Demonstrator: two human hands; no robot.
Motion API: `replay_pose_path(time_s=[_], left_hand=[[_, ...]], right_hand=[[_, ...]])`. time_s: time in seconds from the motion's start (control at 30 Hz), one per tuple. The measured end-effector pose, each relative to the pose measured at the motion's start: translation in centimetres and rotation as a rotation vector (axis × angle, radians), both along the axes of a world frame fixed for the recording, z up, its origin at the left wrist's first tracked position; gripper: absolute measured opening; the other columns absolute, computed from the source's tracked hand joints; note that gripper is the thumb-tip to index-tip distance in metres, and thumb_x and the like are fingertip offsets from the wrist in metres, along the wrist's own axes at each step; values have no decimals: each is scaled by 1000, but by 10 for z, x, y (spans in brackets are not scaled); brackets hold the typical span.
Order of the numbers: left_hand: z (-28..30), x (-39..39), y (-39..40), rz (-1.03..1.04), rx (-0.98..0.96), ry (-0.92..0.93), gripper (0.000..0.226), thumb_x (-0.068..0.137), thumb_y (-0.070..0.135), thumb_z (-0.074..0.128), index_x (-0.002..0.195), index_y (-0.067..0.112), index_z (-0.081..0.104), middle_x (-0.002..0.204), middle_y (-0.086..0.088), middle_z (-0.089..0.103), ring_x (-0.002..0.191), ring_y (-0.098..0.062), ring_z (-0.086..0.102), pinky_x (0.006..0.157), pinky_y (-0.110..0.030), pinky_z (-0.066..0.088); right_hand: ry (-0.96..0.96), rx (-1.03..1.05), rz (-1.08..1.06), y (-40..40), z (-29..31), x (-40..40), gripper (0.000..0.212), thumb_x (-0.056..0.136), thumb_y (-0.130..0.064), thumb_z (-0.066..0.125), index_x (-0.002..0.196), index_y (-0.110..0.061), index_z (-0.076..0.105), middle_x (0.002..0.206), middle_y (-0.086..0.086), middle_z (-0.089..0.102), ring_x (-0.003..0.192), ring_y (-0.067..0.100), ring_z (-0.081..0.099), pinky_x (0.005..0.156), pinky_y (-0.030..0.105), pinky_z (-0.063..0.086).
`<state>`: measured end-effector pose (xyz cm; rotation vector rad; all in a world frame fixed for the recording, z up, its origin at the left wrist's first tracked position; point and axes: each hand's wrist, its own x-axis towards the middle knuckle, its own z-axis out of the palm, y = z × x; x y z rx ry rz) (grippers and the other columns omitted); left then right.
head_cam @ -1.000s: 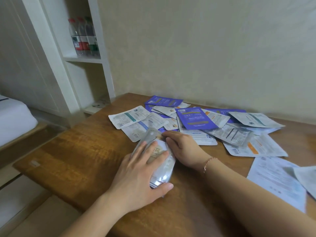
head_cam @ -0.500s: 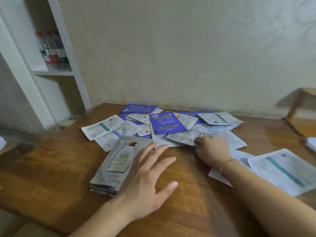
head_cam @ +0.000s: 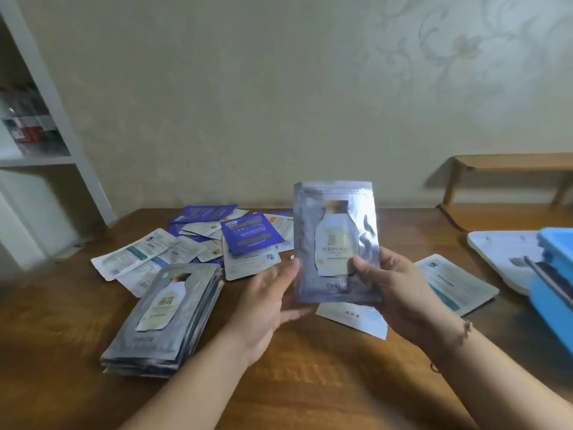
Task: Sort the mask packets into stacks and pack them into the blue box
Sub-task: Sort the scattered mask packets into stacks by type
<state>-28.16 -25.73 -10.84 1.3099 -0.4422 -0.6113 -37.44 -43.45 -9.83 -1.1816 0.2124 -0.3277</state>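
Head view: both forearms reach forward over the table (head_cam: 310, 383). The right hand (head_cam: 400, 293) holds a silver mask packet (head_cam: 336, 240) upright, thumb pressed on its front. The left hand (head_cam: 266, 302), fingers relaxed and spread, touches the packet's left edge. A silver stack (head_cam: 164, 318) lies left; the blue box (head_cam: 555, 274) sits far right.

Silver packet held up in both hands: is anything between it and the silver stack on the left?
Nothing visible: the silver packet is held above the table, and only bare wood and the left hand lie toward the silver stack.
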Motion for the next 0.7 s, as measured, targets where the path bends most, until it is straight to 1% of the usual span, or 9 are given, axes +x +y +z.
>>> replay_pose_path(time_s=[0.07, 0.13, 0.23, 0.3, 0.37, 0.47, 0.57, 0.63, 0.7], left_hand=[[4, -9, -4, 6, 18, -47, 28, 86, 36, 63, 109, 22, 67, 107, -3, 74, 96, -21, 71, 73, -38, 58], [4, -11, -4, 73, 40, -133, 22, 90, 30, 60, 106, 20, 71, 103, -1, 76, 94, -20, 72, 70, -31, 57], [11, -7, 9, 125, 107, -277, 17, 96, 15, 59, 103, 10, 74, 104, -7, 75, 102, -24, 70, 94, -45, 54], [16, -7, 29, 113, 192, -387, 15, 95, 12, 62, 103, 9, 73, 100, -6, 76, 98, -22, 71, 95, -48, 53], [20, -6, 50, 139, 250, -454, 23, 90, 18, 69, 113, 22, 67, 92, -1, 77, 87, -15, 73, 84, -39, 59], [23, 3, 86, 321, 315, -564, 43, 87, 29, 72, 123, 39, 52, 77, 4, 75, 71, -7, 71, 67, -25, 56], [23, 24, 128, 501, 326, -634, 26, 87, 30, 71, 112, 33, 65, 86, 7, 75, 80, -7, 71, 72, -40, 59], [18, 42, 156, 612, 340, -642, 14, 87, 28, 71, 100, 28, 72, 80, 5, 73, 74, -7, 68, 68, -39, 57], [11, 60, 178, 687, 367, -615, 8, 88, 23, 70, 94, 26, 73, 68, 5, 68, 62, -7, 60, 64, -33, 51]], right_hand=[[-2, 31, 34, 5, -1, -2, 20, 95, -3, 51, 111, 0, 62, 112, 19, 70, 101, 37, 69, 81, 43, 59], [15, 14, 31, 6, -5, -1, 22, 93, -5, 55, 112, -1, 63, 112, 19, 70, 102, 39, 68, 86, 47, 56], [41, -87, -41, 6, 3, 0, 23, 88, -25, 63, 104, -12, 71, 99, 11, 74, 80, 30, 69, 68, 41, 57], [53, -221, -136, 7, 13, 5, 22, 88, -21, 65, 108, -14, 69, 84, 7, 74, 66, 24, 66, 56, 34, 53], [59, -347, -186, 14, 18, 17, 35, 86, -11, 69, 118, -22, 63, 68, 6, 71, 56, 22, 62, 49, 33, 51], [66, -445, -163, 47, 20, 52, 50, 83, -11, 74, 123, -35, 56, 56, 3, 65, 45, 18, 54, 44, 29, 45], [73, -470, -129, 88, 20, 95, 41, 83, -17, 75, 120, -28, 60, 59, 1, 65, 39, 12, 48, 39, 25, 39], [85, -502, -101, 114, 19, 124, 40, 82, -20, 76, 119, -23, 61, 67, 2, 66, 40, 6, 49, 38, 20, 38], [92, -588, -65, 138, 14, 149, 48, 78, -26, 79, 123, -21, 61, 91, 2, 71, 61, 3, 63, 53, 20, 50]])
